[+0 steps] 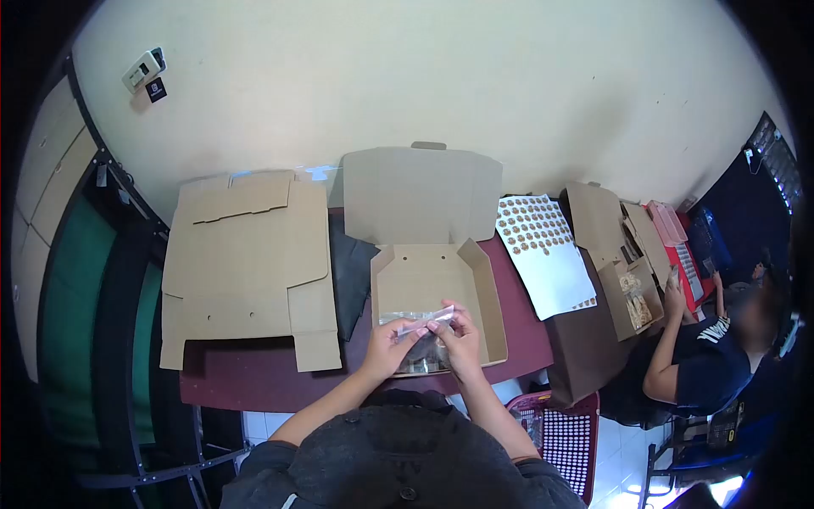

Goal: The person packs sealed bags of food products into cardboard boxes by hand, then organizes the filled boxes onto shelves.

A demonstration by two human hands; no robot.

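My left hand and my right hand both pinch the top edge of a clear plastic bag, thumbs close together. The bag hangs over the near end of an open cardboard box; its lower part holds something dark that is hard to make out. Behind the box floor, the lid stands raised toward the wall. Two small holes show in the box floor near the lid fold.
Flat unfolded cardboard lies at left on the maroon table. Sticker sheets lie at right. Beyond them, a person works by another open box. A pink basket stands below the table edge.
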